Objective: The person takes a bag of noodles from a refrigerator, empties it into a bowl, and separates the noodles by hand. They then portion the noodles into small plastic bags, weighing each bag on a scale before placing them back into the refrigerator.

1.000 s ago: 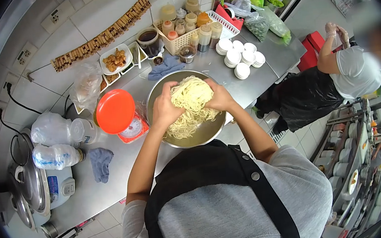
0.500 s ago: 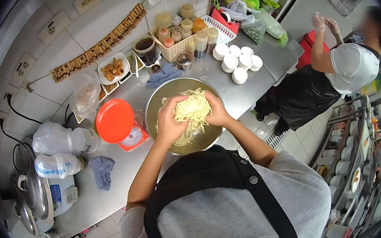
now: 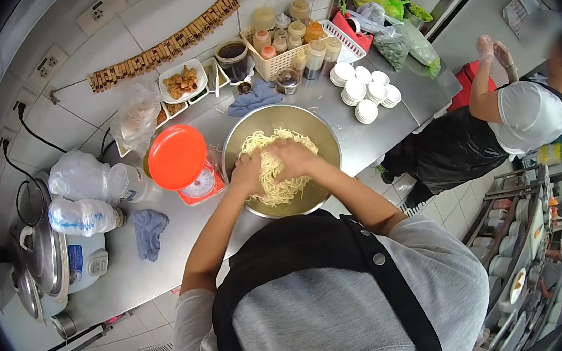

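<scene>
Noodles (image 3: 289, 190) lie as a loose yellow heap inside the metal bowl (image 3: 324, 131), which stands on the steel worktop (image 3: 129, 279). They are directly below and between the two hands, so neither hand is separated from them. Strands show on the far side of the fingers and also on the near side, toward the body. The heap has no clear long axis.

The left hand (image 3: 247, 176) is at the left part of the heap, just inside the rim and nearer to the red kitchen scale (image 3: 178, 157). It looks curved inward, but its fingertips are hidden, and I cannot tell if it pinches any strands. The right hand (image 3: 294, 158) comes from the right and reaches over the middle of the heap, with its fingers extended and somewhat spread on top. It covers more of the middle than the left one does. The palms are not pressed together.
</scene>
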